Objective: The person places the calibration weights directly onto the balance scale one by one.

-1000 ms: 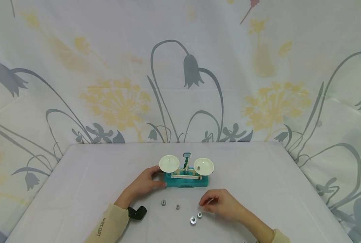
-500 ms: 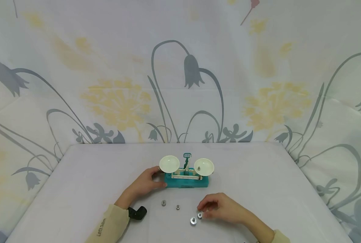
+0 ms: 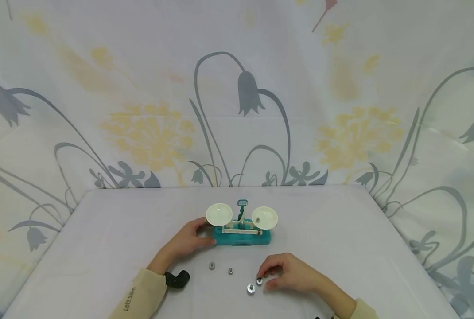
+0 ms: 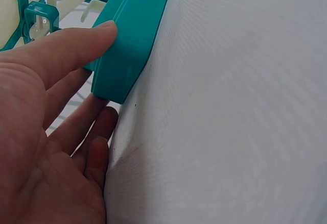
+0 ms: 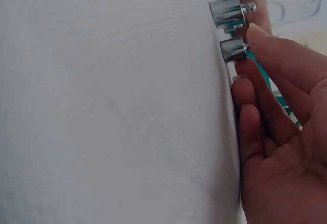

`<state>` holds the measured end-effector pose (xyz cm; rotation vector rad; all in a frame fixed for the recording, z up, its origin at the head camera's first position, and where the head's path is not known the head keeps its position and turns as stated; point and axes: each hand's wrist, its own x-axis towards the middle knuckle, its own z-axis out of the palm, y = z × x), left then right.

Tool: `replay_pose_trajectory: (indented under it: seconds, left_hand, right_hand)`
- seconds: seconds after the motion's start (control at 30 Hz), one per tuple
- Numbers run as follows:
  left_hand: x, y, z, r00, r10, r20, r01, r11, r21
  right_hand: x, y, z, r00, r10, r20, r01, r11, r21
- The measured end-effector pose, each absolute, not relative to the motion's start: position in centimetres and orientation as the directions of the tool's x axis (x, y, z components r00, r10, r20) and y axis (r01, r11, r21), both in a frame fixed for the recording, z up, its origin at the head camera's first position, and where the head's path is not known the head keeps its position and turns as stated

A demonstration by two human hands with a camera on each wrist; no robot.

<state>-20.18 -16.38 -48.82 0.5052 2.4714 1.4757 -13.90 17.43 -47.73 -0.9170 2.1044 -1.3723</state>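
Note:
A teal balance scale point(image 3: 242, 239) with two white pans stands mid-table. My left hand point(image 3: 187, 240) holds the left end of its base, the thumb point(image 4: 104, 38) on the front and the fingers behind. One small metal weight point(image 3: 258, 219) sits in the right pan point(image 3: 270, 218); the left pan point(image 3: 219, 214) looks empty. Near the front, my right hand point(image 3: 293, 271) has its thumb and fingers spread about a small silver weight point(image 5: 233, 49), without a visible grip on it. A larger silver weight point(image 5: 227, 13) stands just beside that one.
Two more small weights, one point(image 3: 211, 265) on the left and one point(image 3: 231, 270) nearer the middle, stand on the white cloth in front of the scale. The cloth-covered table point(image 3: 340, 230) ends at a flower-printed curtain point(image 3: 237, 133) behind.
My right hand has come down and towards the small silver weight, its fingers now around it. The left hand keeps its place on the scale. The whole view has shifted slightly.

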Motion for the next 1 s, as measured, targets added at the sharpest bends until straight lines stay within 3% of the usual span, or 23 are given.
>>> replay_pose_trajectory:
  seconds: [0.4, 1.0]
  left_hand:
    - [-20.1, -16.5, -48.5, -0.919, 0.394, -0.020, 0.172, 0.446, 0.878]
    - [-20.1, -16.3, -48.7, -0.921, 0.388, -0.033, 0.154, 0.442, 0.884]
  right_hand:
    - [-13.7, 16.7, -47.7, -0.696, -0.717, 0.017, -0.284, 0.254, -0.925]
    - [-13.1, 16.1, -47.6, -0.739, -0.672, -0.038, -0.267, 0.345, -0.900]
